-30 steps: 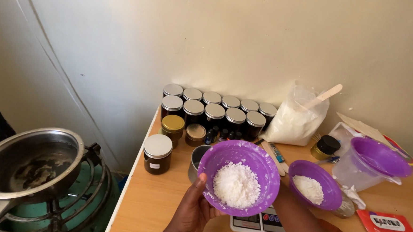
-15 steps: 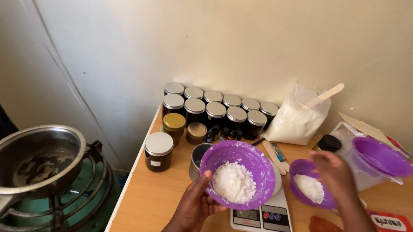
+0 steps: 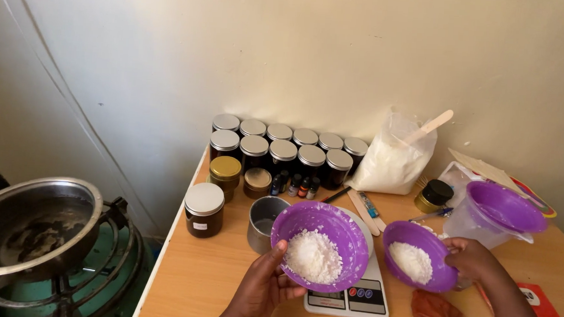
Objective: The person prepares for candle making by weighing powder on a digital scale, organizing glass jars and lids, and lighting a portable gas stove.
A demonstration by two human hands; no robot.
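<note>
Two purple bowls hold white flakes: the left hand [image 3: 263, 291] has its grip clamped on the rim of the larger bowl [image 3: 320, 244], tilted above the white kitchen scale [image 3: 351, 294], and the right hand [image 3: 473, 260] has its grip closed on the edge of the smaller bowl [image 3: 416, 254], just right of the scale. Behind the scale I count eleven dark jars with silver lids [image 3: 282, 148] in two rows, and five small bottles [image 3: 293, 183] in front of them. Left of the scale stand one metal cup [image 3: 264, 222] and one brown jar with a white lid [image 3: 203, 208]. The wooden worktop [image 3: 205, 283] meets a cream wall; left of it a steel pot [image 3: 29, 227] sits on a green stove [image 3: 95, 277].
</note>
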